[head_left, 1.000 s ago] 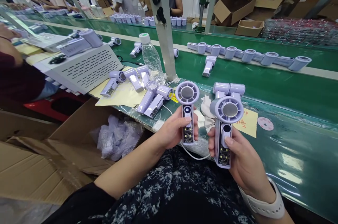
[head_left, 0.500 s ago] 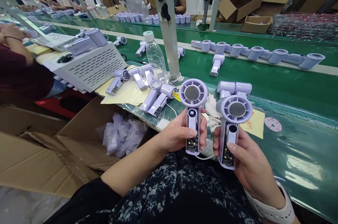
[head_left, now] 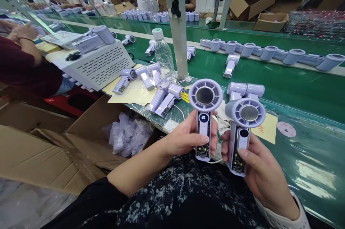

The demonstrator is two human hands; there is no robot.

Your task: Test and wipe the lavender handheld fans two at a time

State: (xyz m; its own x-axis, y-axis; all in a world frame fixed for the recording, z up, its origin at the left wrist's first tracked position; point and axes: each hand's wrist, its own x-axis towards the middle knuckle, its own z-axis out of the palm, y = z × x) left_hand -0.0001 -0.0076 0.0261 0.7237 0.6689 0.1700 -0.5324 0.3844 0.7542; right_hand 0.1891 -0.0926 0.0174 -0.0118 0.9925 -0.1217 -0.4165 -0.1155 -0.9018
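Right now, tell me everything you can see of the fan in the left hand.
The fan is pale lilac, glossy and plastic-looking. Its round head has spokes around a dark, metallic-looking disc. On the handle, a small round display glows 20; below are a pale button panel and a circuit board with yellowish squares. It is held head up, the left hand gripping the handle, thumb across its front.

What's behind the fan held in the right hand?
Behind the fan in the right hand, two more lilac fans show side by side, with part of a yellow note. Their lower handles and the note's remainder are covered.
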